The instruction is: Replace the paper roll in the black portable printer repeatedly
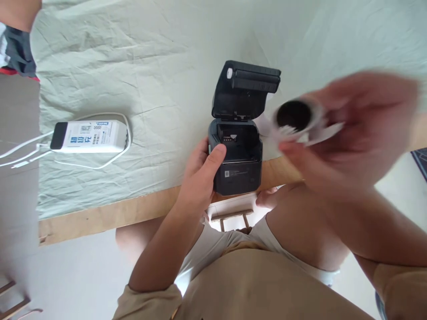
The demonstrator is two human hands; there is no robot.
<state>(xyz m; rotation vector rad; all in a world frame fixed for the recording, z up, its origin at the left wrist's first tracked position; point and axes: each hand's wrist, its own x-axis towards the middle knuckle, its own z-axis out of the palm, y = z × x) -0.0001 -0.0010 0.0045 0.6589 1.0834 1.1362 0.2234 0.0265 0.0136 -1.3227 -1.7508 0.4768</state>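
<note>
A small black printer-like device (237,175) with its lid (240,89) swung up stands near the table's front edge, its inner compartment exposed. My left hand (203,171) grips the device's left side, thumb on the rim. To the right of the lid, my right hand (353,133) is raised and blurred by motion. Between its fingers is a white paper roll (295,118) with a dark hollow core, a loose strip of paper hanging from it. The roll is apart from the device.
On the pale green tablecloth (150,80) at the left lies a white power bank (90,136) with white cables looped round it. A person's arm (22,13) shows at the top left corner. The table's wooden edge (110,213) runs in front of my legs.
</note>
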